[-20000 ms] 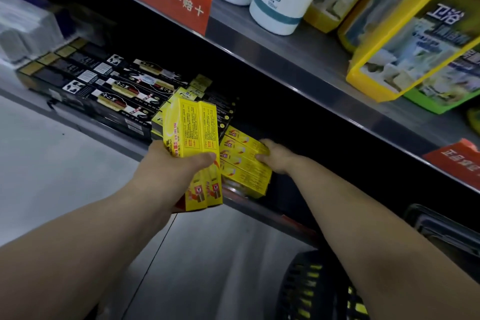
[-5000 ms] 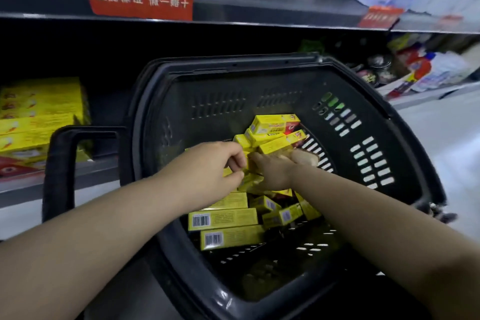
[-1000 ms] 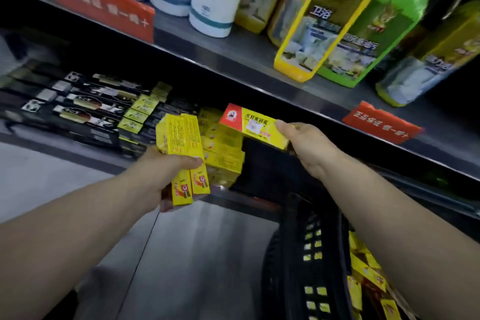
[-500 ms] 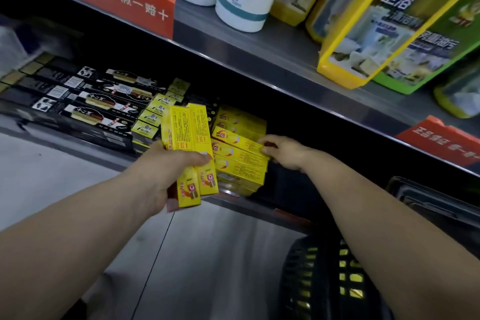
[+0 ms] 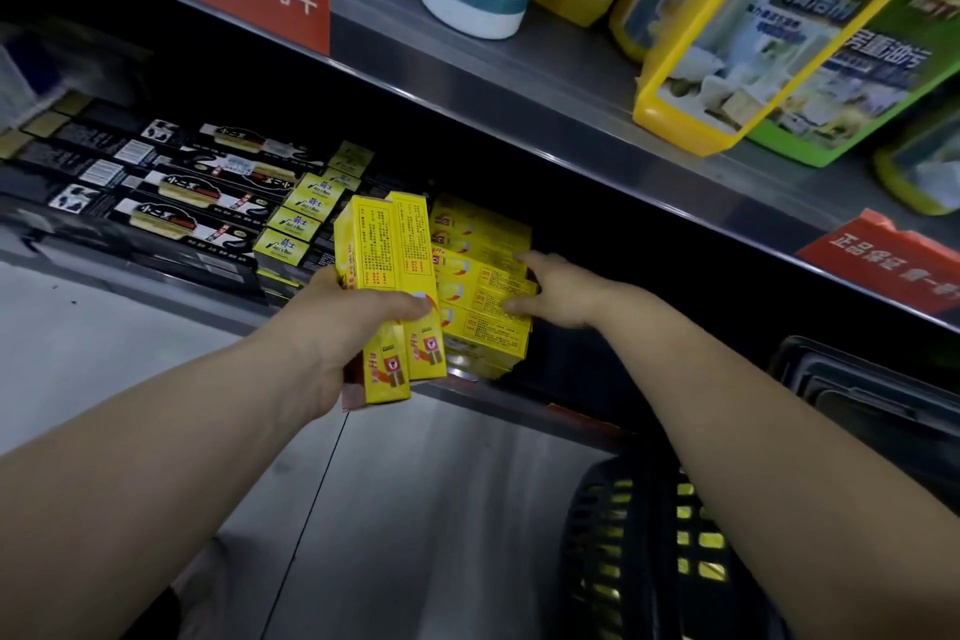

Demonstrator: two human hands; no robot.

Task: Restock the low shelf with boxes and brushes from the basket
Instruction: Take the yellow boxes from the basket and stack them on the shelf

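**Squaring the yellow stack on the low shelf**

Head view: the left hand (image 5: pixel 332 327) grips a bundle of upright yellow boxes (image 5: pixel 389 296), thumb curled across their front and fingers wrapped behind, held just in front of the low shelf (image 5: pixel 519 398). The right hand (image 5: pixel 553 294) rests against the right end of the stack of yellow boxes (image 5: pixel 480 291) already lying flat on that shelf; its fingers look straight and together against the box ends, and whether any curl round the back cannot be told. Left of the stack sit black toothpaste cartons (image 5: pixel 171 203). The basket (image 5: pixel 639 551) stands at the lower right (yellow shows through its slots, so more stock seems to be waiting).

To do this step well, press the stack ends flush and push them snug to the neighbouring row before letting go, then feed the held boxes one at a time, labels matching, keeping the left grip firm so the bundle does not fan out.
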